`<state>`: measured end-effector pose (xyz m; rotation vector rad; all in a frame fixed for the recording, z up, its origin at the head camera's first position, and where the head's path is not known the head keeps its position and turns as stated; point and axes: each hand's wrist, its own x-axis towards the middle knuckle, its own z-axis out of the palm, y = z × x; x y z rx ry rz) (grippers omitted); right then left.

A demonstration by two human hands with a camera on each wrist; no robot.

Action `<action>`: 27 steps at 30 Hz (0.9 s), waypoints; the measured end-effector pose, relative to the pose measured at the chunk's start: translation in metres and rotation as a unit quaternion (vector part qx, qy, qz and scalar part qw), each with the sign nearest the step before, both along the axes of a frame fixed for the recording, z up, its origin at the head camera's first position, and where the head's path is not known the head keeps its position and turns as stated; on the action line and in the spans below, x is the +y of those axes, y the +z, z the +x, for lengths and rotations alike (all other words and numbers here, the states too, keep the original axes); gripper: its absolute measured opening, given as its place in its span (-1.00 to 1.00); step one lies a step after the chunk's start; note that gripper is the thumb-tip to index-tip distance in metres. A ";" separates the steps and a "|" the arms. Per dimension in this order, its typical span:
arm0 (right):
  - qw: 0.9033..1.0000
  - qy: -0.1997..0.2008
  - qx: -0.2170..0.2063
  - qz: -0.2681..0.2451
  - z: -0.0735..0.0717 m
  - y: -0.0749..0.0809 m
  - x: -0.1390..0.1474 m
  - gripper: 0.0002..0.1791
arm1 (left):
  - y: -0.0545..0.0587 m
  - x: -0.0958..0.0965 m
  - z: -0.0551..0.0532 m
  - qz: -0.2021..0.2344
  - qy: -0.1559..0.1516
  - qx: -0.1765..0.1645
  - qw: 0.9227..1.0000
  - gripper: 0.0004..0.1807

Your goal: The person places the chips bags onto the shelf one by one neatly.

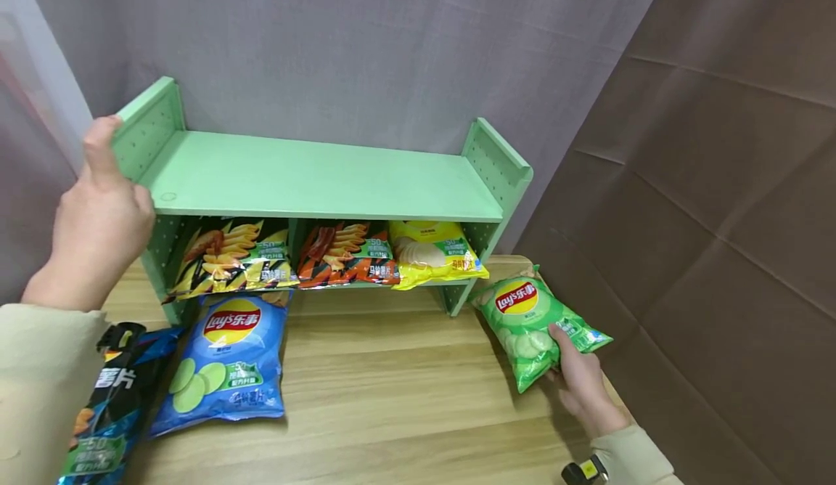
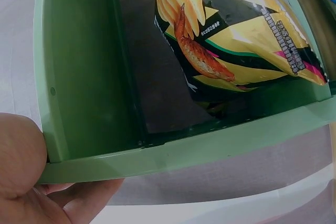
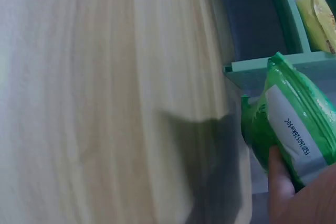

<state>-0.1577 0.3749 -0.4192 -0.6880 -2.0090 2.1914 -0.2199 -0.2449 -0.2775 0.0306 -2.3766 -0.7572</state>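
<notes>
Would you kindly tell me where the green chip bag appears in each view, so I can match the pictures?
Head: green chip bag right of center, below mid-height, held by the right hand.
Left wrist: not in the picture.
Right wrist: at the right edge, around and below mid-height.
Shared landmark: the green shelf, partly visible in both wrist views.

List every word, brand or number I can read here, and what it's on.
"Lay's乐事": blue bag, green bag
"马铃薯片": blue bag, gold-and-black bag, red bag, yellow bag
"薯片": dark bag, lower left
"50": blue, dark, gold-and-black, red and yellow bags
Too small or blurred: lines beneath each "50", the green bag's printed code, the gold-and-black bag's fine print.
</notes>
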 end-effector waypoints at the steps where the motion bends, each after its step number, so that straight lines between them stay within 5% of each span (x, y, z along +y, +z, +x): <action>1: 1.000 0.001 0.004 -0.007 0.000 -0.003 0.000 -0.43 | 0.000 0.000 0.000 0.000 0.000 0.001 1.000 -0.22; 5: 1.000 0.005 0.022 0.003 0.001 -0.014 -0.001 -0.45 | -0.001 0.001 -0.001 0.001 0.001 0.006 1.000 -0.23; 13: 0.989 -0.086 0.098 0.076 0.006 -0.023 0.001 -0.31 | -0.003 0.003 -0.003 -0.001 -0.005 0.016 1.000 -0.23; 19: 0.981 -0.128 0.084 0.116 0.008 -0.026 0.004 -0.26 | -0.002 0.002 -0.003 -0.003 -0.001 0.014 1.000 -0.22; 23: 0.969 -0.155 0.045 0.189 0.011 -0.028 0.007 -0.09 | -0.002 0.000 -0.003 -0.006 0.000 0.017 1.000 -0.22; 27: 0.948 -0.191 0.050 0.249 0.011 -0.029 0.011 -0.09 | -0.002 0.001 -0.003 -0.007 -0.001 0.017 1.000 -0.22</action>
